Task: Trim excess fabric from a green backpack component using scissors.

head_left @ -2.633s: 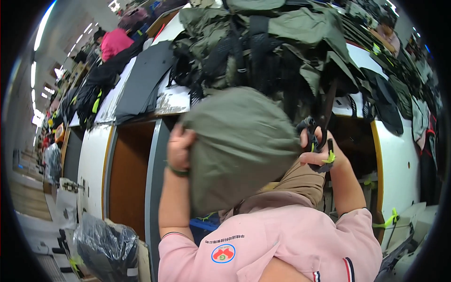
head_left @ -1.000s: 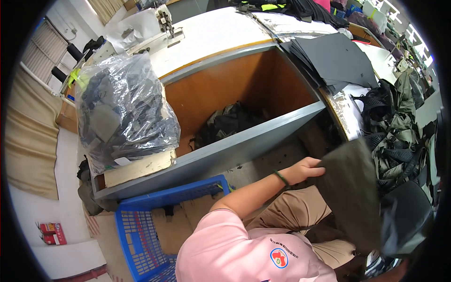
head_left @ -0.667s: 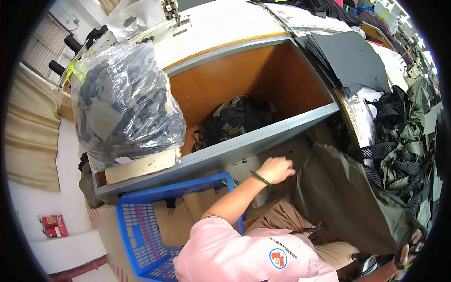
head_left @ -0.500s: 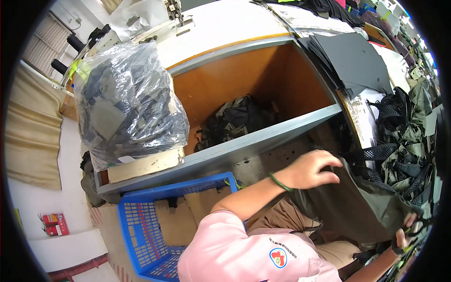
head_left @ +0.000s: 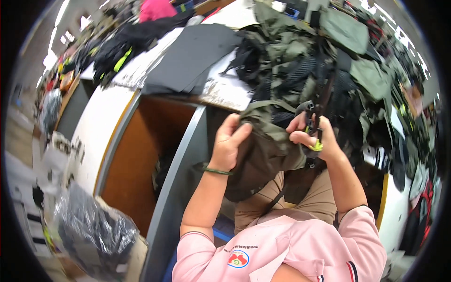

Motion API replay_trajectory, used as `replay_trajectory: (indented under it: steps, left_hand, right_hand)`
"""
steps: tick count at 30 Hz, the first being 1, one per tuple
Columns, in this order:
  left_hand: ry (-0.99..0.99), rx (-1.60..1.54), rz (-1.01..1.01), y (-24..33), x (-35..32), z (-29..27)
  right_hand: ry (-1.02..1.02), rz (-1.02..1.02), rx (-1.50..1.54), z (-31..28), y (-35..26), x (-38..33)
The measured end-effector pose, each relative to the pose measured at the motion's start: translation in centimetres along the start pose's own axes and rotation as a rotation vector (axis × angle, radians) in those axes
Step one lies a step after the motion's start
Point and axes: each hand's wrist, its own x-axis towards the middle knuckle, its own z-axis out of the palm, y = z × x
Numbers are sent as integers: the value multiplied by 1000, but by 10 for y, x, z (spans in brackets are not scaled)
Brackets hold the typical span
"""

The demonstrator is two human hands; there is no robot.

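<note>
An olive-green fabric piece, which looks like part of a bag, hangs in front of me over my lap. My left hand is closed at its left edge, thumb and fingers curled at the cloth. At the upper right of the piece, my right hand pinches the fabric near a dark strap with black buckles. Something yellow-green shows by that hand's thumb; I cannot make out what it is. Behind both hands lies a heap of olive and black bag parts with mesh straps.
A stack of dark grey sheets lies on the white table to the left of the heap. Below it is a wooden bin with a grey rim. Near the lower left stands a clear plastic bag of dark pieces.
My view has turned to the right, toward the heap. The olive-green piece now hangs before me between both hands. My left hand has gone from loosely spread to closed at its edge.
</note>
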Motion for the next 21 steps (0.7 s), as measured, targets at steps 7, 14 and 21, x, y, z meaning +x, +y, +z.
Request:
replay_trajectory:
  steps: [7, 14, 21]
  left_hand:
    - [129, -108, 195, 17, 21, 44]
    - [-41, -62, 384, 49, 12, 132]
    - [-180, 377, 687, 87, -42, 134]
  right_hand:
    - [110, 91, -7, -30, 26, -77]
    - [205, -18, 361, -12, 32, -74]
    - [210, -210, 746, -88, -71, -68]
